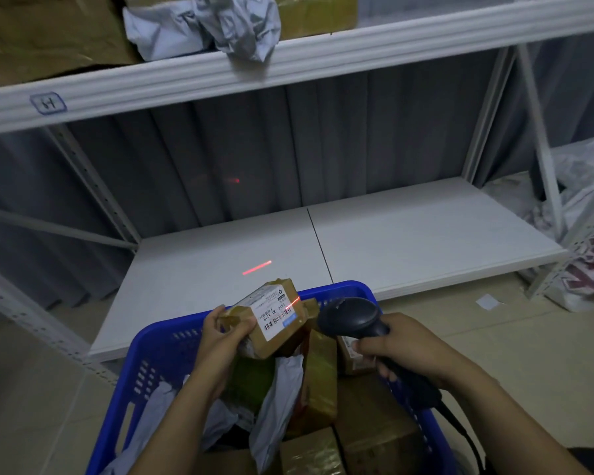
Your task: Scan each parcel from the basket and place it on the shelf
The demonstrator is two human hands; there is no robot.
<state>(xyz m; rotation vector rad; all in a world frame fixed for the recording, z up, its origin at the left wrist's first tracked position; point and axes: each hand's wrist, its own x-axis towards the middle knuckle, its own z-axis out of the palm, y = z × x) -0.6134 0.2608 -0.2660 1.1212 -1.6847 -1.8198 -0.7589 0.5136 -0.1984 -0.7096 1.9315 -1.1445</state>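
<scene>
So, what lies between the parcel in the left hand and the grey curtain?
In the head view: the far basket rim, then the white lower shelf, bare except a red scanner line.

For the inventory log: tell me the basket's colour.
The basket is blue; clearest in the head view.

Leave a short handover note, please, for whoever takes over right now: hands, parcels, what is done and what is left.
Left hand grips a brown parcel above the blue basket, label up.
Right hand grips the scanner; its red line crosses the label's edge and spills onto the lower shelf.
Done: the upper shelf holds parcels.
Left: finish this scan, shelve the parcel, then work through the basket's remaining parcels.
</scene>
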